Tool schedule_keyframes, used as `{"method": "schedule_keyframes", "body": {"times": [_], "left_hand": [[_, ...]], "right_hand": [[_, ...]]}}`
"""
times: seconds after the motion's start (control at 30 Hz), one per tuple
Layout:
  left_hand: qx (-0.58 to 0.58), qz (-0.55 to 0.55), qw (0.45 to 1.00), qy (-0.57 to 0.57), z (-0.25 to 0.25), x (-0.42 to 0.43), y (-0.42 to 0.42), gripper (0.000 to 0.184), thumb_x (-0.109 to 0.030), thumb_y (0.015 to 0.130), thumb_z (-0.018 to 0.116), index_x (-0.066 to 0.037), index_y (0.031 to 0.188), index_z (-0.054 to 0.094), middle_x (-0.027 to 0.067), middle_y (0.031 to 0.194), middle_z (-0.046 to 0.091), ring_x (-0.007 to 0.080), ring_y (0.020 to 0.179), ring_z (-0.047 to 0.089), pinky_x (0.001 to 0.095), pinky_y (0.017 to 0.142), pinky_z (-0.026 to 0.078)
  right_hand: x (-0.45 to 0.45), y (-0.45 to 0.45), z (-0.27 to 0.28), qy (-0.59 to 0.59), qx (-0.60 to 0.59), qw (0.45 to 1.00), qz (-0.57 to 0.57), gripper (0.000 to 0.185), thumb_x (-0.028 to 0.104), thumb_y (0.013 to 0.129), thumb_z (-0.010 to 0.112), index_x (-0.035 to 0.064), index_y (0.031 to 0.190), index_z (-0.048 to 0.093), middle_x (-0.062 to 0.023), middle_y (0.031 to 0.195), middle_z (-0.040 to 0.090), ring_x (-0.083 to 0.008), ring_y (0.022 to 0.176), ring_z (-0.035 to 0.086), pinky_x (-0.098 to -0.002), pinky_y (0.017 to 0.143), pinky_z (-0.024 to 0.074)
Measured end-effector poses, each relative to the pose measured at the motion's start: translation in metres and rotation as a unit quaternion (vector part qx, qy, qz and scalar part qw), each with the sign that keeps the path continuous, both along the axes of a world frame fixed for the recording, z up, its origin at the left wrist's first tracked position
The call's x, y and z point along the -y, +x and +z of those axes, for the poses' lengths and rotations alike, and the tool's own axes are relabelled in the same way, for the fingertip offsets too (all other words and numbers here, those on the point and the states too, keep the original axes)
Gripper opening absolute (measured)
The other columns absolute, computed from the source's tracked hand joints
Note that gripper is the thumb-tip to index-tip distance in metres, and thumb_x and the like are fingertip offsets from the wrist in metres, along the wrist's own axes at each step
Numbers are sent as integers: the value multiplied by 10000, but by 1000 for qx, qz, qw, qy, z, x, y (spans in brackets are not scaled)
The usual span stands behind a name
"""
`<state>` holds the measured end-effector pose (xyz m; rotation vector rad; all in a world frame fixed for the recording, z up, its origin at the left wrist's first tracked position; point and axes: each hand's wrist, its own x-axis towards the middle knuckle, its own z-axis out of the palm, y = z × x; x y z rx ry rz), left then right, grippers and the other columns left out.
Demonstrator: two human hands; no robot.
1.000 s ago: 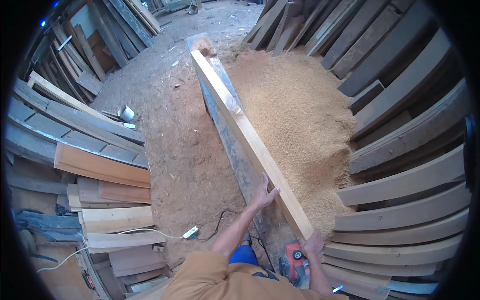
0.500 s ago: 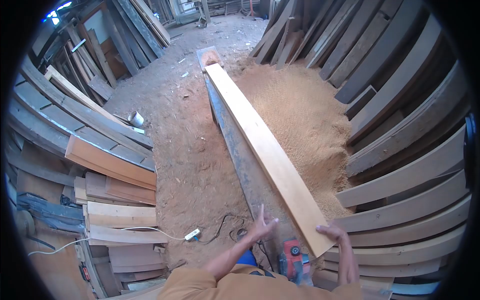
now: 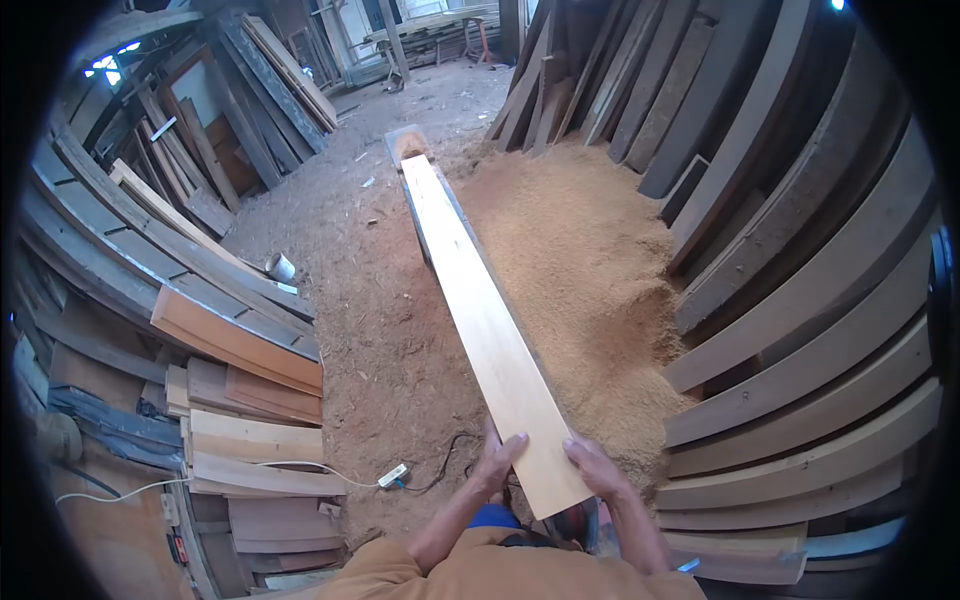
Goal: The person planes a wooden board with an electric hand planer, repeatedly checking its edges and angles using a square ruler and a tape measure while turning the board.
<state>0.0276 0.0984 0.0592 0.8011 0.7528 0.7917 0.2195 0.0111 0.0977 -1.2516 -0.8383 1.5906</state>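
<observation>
A long pale wooden board (image 3: 478,310) lies lengthwise along a narrow bench (image 3: 393,138), running away from me. My left hand (image 3: 495,462) grips its left edge near the close end, thumb on the top face. Opposite it, my right hand (image 3: 593,466) holds the right edge the same way. The fingers of both hands are partly hidden under the board. A power tool (image 3: 572,524) shows only in part beneath the near end, close to my body.
Sawdust (image 3: 560,260) is heaped right of the bench. Planks (image 3: 760,390) lean along the right side, and stacked boards (image 3: 255,435) line the left. A white power strip (image 3: 393,476) with cords lies on the floor at left. A white container (image 3: 280,267) lies farther off.
The board has shifted left over the bench and covers most of the power tool. My left hand, free before, now grips its left edge. My right hand still holds the right side.
</observation>
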Motion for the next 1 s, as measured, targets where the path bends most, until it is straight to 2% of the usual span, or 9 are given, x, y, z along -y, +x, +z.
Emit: {"method": "schedule_keyframes", "body": {"times": [0.1,0.17,0.2,0.3,0.33,0.5,0.6,0.8,1.0], "left_hand": [[142,10,990,21,61,-12,-15,753,-301,953,593,-4,1542,230,219,1428,480,316,1309,535,438,1097,464],[179,17,978,105,116,-18,-25,622,-430,1033,462,4,1477,430,199,1412,561,303,1308,561,455,1100,470],[189,22,979,77,143,-21,-32,692,-415,1011,488,17,1530,338,194,1441,527,272,1321,551,410,1093,473],[61,110,970,210,203,-24,-36,594,-444,1103,402,22,1467,456,185,1362,607,272,1251,616,421,1066,518],[218,83,963,137,197,-42,-41,629,-477,1104,390,36,1464,453,184,1385,594,267,1261,610,409,1049,528],[107,134,935,309,202,-73,-53,555,-392,1126,381,31,1481,440,179,1406,581,252,1251,613,387,1030,535],[234,90,934,252,208,-85,-57,515,-340,1130,384,30,1482,443,174,1410,580,248,1244,617,376,1022,539],[168,149,920,320,213,-90,-62,529,-335,1078,509,15,1473,465,168,1410,588,250,1237,625,377,996,552],[250,114,932,235,206,-106,-68,531,-346,1076,515,11,1466,473,166,1390,598,247,1219,630,381,994,551]], "right_hand": [[6,-5,62,83,-102,991,-5,789,385,1010,525,-60,1600,248,-197,1586,400,-261,1436,408,-368,1189,310],[8,-16,116,204,-135,969,7,965,492,970,569,-106,1601,148,-247,1621,321,-304,1494,334,-388,1215,270],[7,-22,134,266,-117,957,12,962,465,984,578,-121,1595,123,-265,1617,313,-307,1495,332,-394,1213,277],[-3,-51,193,321,-13,947,-7,941,377,1009,615,-146,1585,86,-292,1604,314,-306,1482,351,-400,1202,303],[-7,-61,206,317,28,948,-18,932,346,1015,628,-150,1582,80,-297,1599,318,-304,1475,362,-400,1198,313],[-26,-75,233,345,-32,937,-36,907,223,1017,654,-154,1579,49,-270,1540,407,-254,1384,459,-357,1138,393],[-30,-81,243,348,-40,936,-42,898,198,1017,655,-153,1579,49,-248,1514,443,-223,1351,483,-336,1113,416],[-36,-90,247,360,-54,930,-43,893,167,1008,666,-152,1580,59,-221,1482,476,-199,1322,496,-320,1095,429],[-40,-92,251,368,-72,926,-38,889,172,1002,678,-160,1575,84,-206,1473,487,-192,1312,500,-309,1073,442]]}}
